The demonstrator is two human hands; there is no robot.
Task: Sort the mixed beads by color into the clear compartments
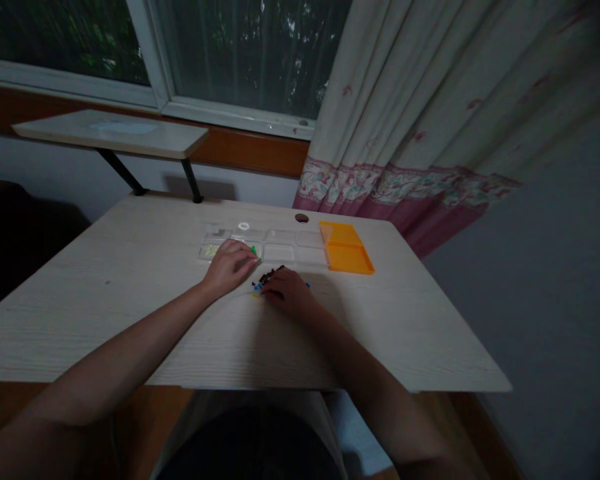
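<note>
A clear plastic box with several compartments lies on the table. My left hand rests over its left part, thumb and fingers drawn together at the near rim. Small green pieces show in the box beside those fingertips; what the fingers hold is too small to tell. Pale small pieces fill the leftmost near compartment. In front of the box is a loose pile of small dark pieces, with blue pieces and a yellow piece. My right hand bends over this pile, fingers closed and their tips partly hidden.
An orange two-part case lies at the right end of the clear box. A raised shelf on black legs stands at the table's back left. Behind are a window and a long curtain. The pale table ends near my lap.
</note>
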